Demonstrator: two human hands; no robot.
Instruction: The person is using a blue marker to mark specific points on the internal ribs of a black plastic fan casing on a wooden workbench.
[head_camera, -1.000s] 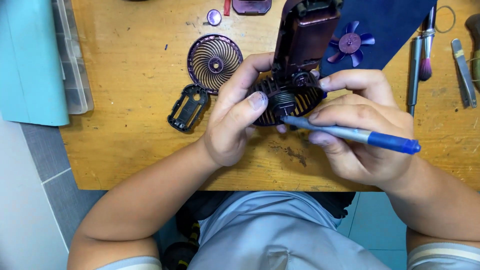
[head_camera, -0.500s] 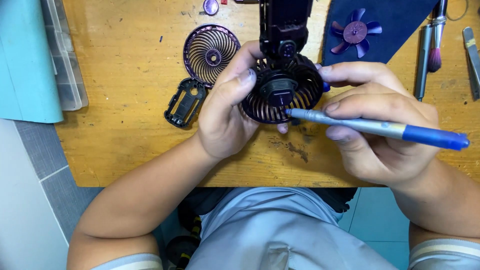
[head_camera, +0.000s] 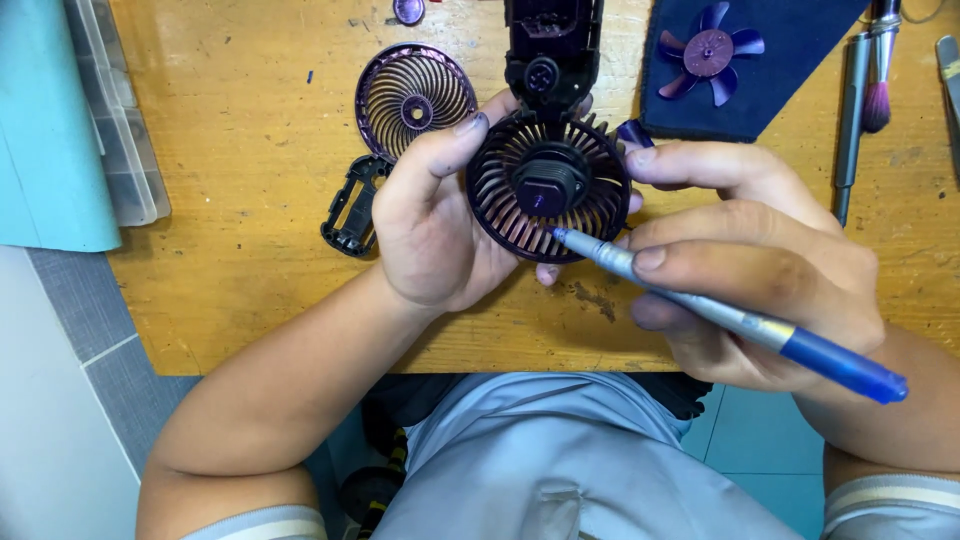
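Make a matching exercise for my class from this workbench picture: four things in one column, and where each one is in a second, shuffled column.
Things
1. screwdriver
2. fan blade
3. round grille
4. fan body

Places
A. lying on the dark cloth
B. held in the left hand
C. held in the right hand
D. lying flat on the wooden table, left of the fan body

Pairs: 1-C, 2-A, 3-D, 4-B
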